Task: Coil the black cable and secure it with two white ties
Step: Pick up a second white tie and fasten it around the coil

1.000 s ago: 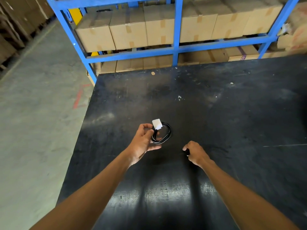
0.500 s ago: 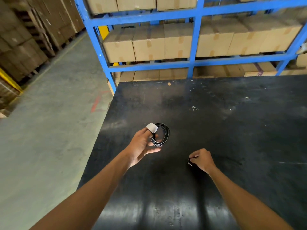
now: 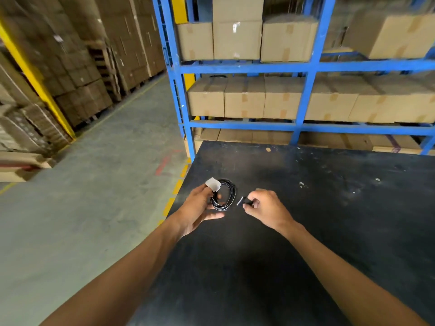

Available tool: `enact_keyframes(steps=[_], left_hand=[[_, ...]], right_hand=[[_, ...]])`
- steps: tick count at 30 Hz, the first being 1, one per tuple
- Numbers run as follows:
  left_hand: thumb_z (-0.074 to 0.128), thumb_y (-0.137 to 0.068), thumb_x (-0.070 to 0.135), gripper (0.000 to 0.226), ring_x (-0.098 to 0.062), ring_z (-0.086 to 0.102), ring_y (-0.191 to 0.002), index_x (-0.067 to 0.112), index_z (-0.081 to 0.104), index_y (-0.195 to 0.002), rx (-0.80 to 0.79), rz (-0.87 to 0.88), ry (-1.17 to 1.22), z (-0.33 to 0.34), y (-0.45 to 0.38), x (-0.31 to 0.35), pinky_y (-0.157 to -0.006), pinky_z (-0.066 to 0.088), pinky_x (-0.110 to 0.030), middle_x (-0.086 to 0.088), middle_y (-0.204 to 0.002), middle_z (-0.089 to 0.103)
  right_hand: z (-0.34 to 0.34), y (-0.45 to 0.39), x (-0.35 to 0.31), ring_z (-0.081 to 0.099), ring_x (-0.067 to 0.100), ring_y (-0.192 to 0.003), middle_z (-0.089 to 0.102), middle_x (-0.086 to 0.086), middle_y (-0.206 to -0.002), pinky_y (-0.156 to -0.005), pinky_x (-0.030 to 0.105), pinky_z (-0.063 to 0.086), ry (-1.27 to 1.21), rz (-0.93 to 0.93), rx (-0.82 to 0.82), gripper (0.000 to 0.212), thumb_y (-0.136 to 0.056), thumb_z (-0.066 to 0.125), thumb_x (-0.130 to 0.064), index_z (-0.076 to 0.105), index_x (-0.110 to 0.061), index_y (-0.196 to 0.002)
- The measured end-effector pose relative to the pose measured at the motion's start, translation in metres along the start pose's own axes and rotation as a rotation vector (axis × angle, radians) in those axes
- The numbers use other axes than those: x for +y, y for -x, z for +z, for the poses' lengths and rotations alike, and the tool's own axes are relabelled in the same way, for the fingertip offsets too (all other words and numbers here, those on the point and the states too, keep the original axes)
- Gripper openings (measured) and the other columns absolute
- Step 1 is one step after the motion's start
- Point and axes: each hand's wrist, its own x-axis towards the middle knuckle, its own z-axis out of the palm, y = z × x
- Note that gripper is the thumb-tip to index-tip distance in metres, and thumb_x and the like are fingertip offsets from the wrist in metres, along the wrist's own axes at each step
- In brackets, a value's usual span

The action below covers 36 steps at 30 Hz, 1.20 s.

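My left hand (image 3: 199,209) holds a small coil of black cable (image 3: 229,195) above the black table (image 3: 329,220), near its left edge. A white tie (image 3: 213,184) sits wrapped on the coil's upper left, at my fingertips. My right hand (image 3: 264,208) is just right of the coil, pinching the cable's black end plug (image 3: 246,201), whose thin silvery tip (image 3: 239,200) points at the coil. The two hands are a short gap apart. No second white tie shows.
Behind the table stands a blue steel rack (image 3: 306,67) full of cardboard boxes (image 3: 244,97). Grey concrete floor (image 3: 94,184) lies left of the table's edge, with stacked pallets of cartons (image 3: 70,67) beyond. Small white specks (image 3: 301,184) dot the table top.
My right hand lifted from the table with the cable's end and moved left and up toward the coil. The camera tilted up; the left hand keeps its grip on the coil.
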Motion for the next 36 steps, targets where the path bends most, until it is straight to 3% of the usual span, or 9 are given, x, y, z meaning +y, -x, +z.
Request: enact_keyframes(steps=[6,9,12,16,20,25,27,30,36], left_hand=[[0.049,-0.097,0.023,0.019,-0.017,0.064,-0.066,0.018,0.058,-0.112,0.049,0.102,0.017,-0.050,0.022,0.042,-0.080,0.059,-0.047,-0.001,-0.082,0.055],[0.047,-0.095,0.018,0.017,-0.013,0.065,-0.058,0.018,0.060,-0.106,0.051,0.144,0.040,-0.071,0.030,0.058,-0.073,0.061,-0.044,-0.001,-0.079,0.057],[0.047,-0.095,0.018,0.018,-0.015,0.066,-0.062,0.018,0.062,-0.105,0.031,0.170,0.066,-0.090,0.037,0.075,-0.071,0.061,-0.043,0.000,-0.076,0.060],[0.039,-0.093,0.009,0.035,-0.022,0.064,-0.076,0.007,0.055,-0.124,-0.007,0.198,0.088,-0.102,0.044,0.098,-0.073,0.061,-0.045,-0.002,-0.078,0.060],[0.035,-0.087,0.003,0.044,-0.024,0.067,-0.075,0.004,0.050,-0.128,-0.056,0.199,0.126,-0.107,0.050,0.116,-0.070,0.060,-0.048,-0.004,-0.080,0.058],[0.035,-0.082,0.000,0.045,-0.023,0.069,-0.064,0.017,0.055,-0.118,-0.209,0.198,0.218,-0.112,0.054,0.124,-0.074,0.058,-0.053,-0.002,-0.073,0.059],[0.036,-0.082,0.000,0.043,-0.024,0.070,-0.067,0.017,0.055,-0.117,-0.228,0.185,0.248,-0.114,0.055,0.125,-0.078,0.058,-0.054,-0.001,-0.071,0.061],[0.037,-0.082,0.003,0.036,-0.022,0.071,-0.065,0.013,0.055,-0.111,-0.203,0.157,0.301,-0.116,0.057,0.127,-0.081,0.057,-0.054,-0.001,-0.068,0.063],[0.040,-0.079,0.002,0.015,-0.026,0.070,-0.062,0.009,0.053,-0.080,-0.216,0.134,0.439,-0.115,0.064,0.137,-0.082,0.056,-0.053,-0.008,-0.074,0.058]], right_hand=[[-0.004,-0.027,-0.075,0.057,0.019,-0.065,0.056,0.001,-0.078,-0.060,0.040,0.048,0.164,-0.092,-0.039,0.016,-0.088,0.064,-0.021,0.057,-0.011,-0.077],[-0.007,-0.036,-0.105,0.056,0.019,-0.064,0.056,0.003,-0.073,-0.058,0.034,0.046,0.132,-0.098,0.003,0.027,-0.092,0.063,-0.025,0.056,-0.010,-0.071],[-0.009,-0.046,-0.136,0.050,0.018,-0.058,0.059,0.007,-0.069,-0.052,0.024,0.038,0.104,-0.077,0.013,0.034,-0.093,0.065,-0.031,0.058,-0.007,-0.070],[-0.016,-0.057,-0.171,0.047,0.011,-0.062,0.054,0.000,-0.070,-0.060,0.029,0.038,0.015,0.013,-0.025,0.033,-0.096,0.057,-0.040,0.060,-0.013,-0.077],[-0.025,-0.059,-0.194,0.049,0.011,-0.067,0.052,-0.003,-0.076,-0.066,0.028,0.039,-0.120,0.124,-0.038,0.030,-0.102,0.044,-0.038,0.059,-0.013,-0.095],[-0.035,-0.057,-0.207,0.058,0.000,-0.081,0.064,-0.018,-0.087,-0.071,0.014,0.044,-0.219,0.143,-0.068,0.026,-0.101,0.046,-0.010,0.072,-0.015,-0.098],[-0.039,-0.057,-0.208,0.060,-0.004,-0.064,0.068,-0.021,-0.071,-0.062,0.012,0.046,-0.312,0.150,-0.051,0.020,-0.098,0.055,-0.009,0.074,-0.014,-0.101],[-0.043,-0.060,-0.210,0.057,0.000,-0.048,0.065,-0.007,-0.058,-0.055,0.017,0.051,-0.368,0.156,0.079,0.011,-0.086,0.073,-0.008,0.070,-0.009,-0.096],[-0.047,-0.069,-0.219,0.072,0.013,-0.066,0.074,0.010,-0.083,-0.058,0.017,0.057,-0.565,0.266,0.191,0.013,-0.082,0.076,0.000,0.076,-0.003,-0.094]])
